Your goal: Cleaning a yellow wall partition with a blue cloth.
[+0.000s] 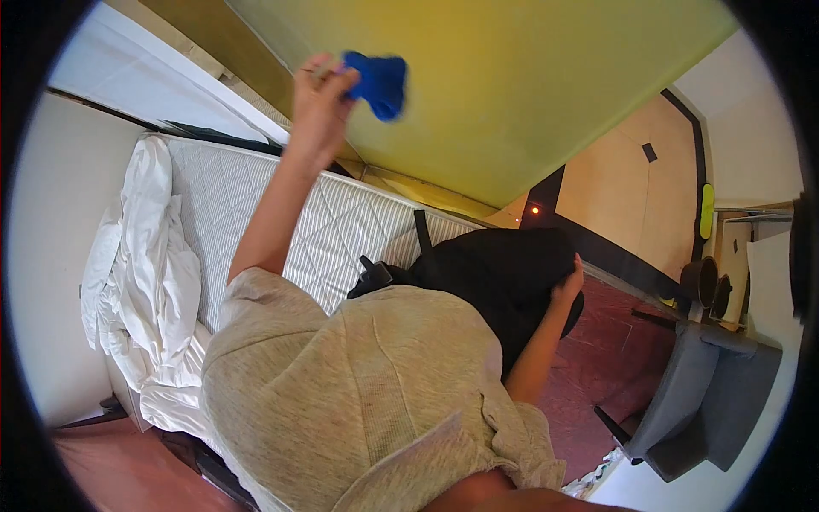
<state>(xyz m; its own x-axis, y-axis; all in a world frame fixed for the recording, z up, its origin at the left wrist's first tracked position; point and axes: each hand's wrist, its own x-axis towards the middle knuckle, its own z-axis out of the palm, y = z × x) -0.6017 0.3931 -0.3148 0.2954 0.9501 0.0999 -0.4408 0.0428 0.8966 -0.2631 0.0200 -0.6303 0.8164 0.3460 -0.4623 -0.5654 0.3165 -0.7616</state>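
Observation:
My left hand (323,105) is raised at the upper left, its fingers closed on a blue cloth (382,86). The cloth hangs in front of a yellow-green panel (499,83) and is slightly blurred. My right hand (569,281) rests against the black cloth over my legs (499,269), at its right edge; the fingers are partly hidden, so whether it grips anything does not show. A black strap and buckle (377,274) lie at my waist, over the striped mattress (333,224).
Crumpled white bedding (153,275) lies at the mattress's left end. To the right, a grey armchair (697,397) stands on a reddish floor (601,365), near brown round pots (699,281). A white wall (57,256) borders the left side.

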